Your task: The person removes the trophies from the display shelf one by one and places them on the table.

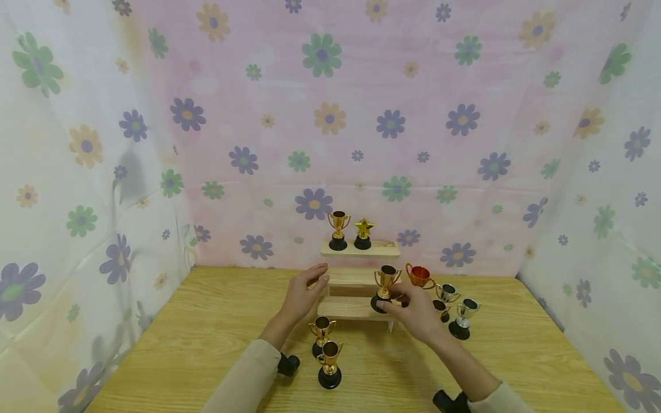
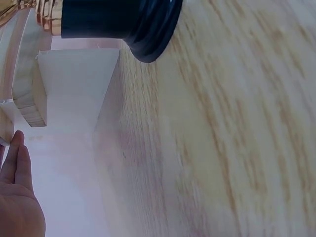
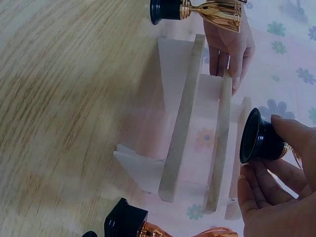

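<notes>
Currently, one gold trophy (image 1: 385, 279), pinched at the black base (image 3: 269, 140) by the right hand (image 1: 420, 312), toward the right of the stepped shelf (image 1: 341, 307), left hand (image 1: 299, 295) ungripping at its left; probably light, stiff, slick, best taken by that base.

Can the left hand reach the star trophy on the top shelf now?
Probably yes: the left hand looks empty beside the shelves, and the star trophy has nothing close in front of it. Only the gold cup at its left might be bumped.
</notes>
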The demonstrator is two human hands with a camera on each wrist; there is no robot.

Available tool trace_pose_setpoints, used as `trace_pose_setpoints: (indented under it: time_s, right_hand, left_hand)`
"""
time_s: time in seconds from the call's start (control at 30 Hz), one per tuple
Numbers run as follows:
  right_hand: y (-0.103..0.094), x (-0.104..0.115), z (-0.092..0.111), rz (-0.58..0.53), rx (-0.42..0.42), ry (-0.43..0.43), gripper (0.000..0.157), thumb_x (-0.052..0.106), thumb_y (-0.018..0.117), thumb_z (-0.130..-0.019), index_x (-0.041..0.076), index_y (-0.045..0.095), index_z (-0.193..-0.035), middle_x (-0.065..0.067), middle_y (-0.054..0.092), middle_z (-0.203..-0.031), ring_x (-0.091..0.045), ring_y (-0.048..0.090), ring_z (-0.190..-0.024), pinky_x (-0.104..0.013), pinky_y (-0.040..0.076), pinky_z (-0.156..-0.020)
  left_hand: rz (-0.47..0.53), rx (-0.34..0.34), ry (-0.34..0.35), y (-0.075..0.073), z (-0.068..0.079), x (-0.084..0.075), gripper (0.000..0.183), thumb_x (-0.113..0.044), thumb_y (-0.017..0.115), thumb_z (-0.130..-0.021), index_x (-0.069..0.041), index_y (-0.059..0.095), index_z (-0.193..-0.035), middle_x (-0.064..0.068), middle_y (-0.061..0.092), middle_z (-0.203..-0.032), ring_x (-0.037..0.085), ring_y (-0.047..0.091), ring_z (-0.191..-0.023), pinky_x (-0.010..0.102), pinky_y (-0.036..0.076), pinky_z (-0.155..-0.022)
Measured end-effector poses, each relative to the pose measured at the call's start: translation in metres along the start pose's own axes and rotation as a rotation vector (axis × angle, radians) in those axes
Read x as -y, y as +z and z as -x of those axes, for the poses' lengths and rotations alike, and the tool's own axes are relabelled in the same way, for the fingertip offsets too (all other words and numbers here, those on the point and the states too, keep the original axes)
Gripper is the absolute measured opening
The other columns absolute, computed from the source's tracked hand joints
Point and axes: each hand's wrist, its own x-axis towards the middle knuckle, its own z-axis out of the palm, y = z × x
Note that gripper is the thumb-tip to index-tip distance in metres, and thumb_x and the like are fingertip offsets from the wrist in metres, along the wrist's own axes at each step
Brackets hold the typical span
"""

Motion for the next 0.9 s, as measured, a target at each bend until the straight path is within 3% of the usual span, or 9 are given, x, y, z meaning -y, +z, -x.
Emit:
trace_pose_setpoints:
  time_s: [0.17, 0.5, 0.63, 0.9]
  right_hand:
    - [0.004, 0.000, 0.001, -0.002, -0.004, 0.002, 0.033, 0.025, 0.082, -0.089, 0.008, 0.074, -0.116, -0.004, 0.072, -0.110, -0.033, 0.065, -0.104, -0.045, 0.057, -0.084]
    - [0.013, -0.002, 0.002, -0.020, 0.010, -0.014, 0.021, 0.021, 0.083, -0.088, 0.014, 0.076, -0.107, 0.002, 0.071, -0.103, -0.021, 0.065, -0.098, -0.038, 0.056, -0.084]
    - [0.017, -0.002, 0.003, -0.016, 0.010, -0.025, 0.021, 0.019, 0.084, -0.086, 0.015, 0.077, -0.105, 0.003, 0.071, -0.102, -0.020, 0.066, -0.097, -0.037, 0.056, -0.084]
    - [0.023, -0.002, 0.006, -0.035, 0.036, -0.020, 0.024, 0.022, 0.085, -0.085, 0.014, 0.075, -0.105, 0.002, 0.070, -0.104, -0.017, 0.064, -0.094, -0.033, 0.056, -0.079]
  left_hand:
    - [0.008, 0.008, -0.007, -0.001, 0.000, -0.002, 0.040, -0.018, 0.063, -0.104, 0.006, 0.063, -0.136, 0.021, 0.057, -0.145, 0.036, 0.055, -0.134, 0.049, 0.049, -0.107]
    - [0.015, 0.009, -0.009, -0.001, 0.000, -0.001, 0.040, -0.018, 0.063, -0.104, 0.005, 0.063, -0.136, 0.022, 0.056, -0.145, 0.037, 0.056, -0.133, 0.050, 0.049, -0.107]
    - [0.038, -0.005, -0.007, 0.000, 0.001, -0.001, 0.038, -0.016, 0.063, -0.103, 0.004, 0.064, -0.135, 0.022, 0.057, -0.145, 0.039, 0.055, -0.133, 0.054, 0.048, -0.107]
    - [0.029, 0.010, -0.017, -0.002, 0.001, -0.004, 0.039, -0.020, 0.063, -0.104, 0.002, 0.064, -0.137, 0.019, 0.057, -0.146, 0.036, 0.054, -0.135, 0.051, 0.048, -0.108]
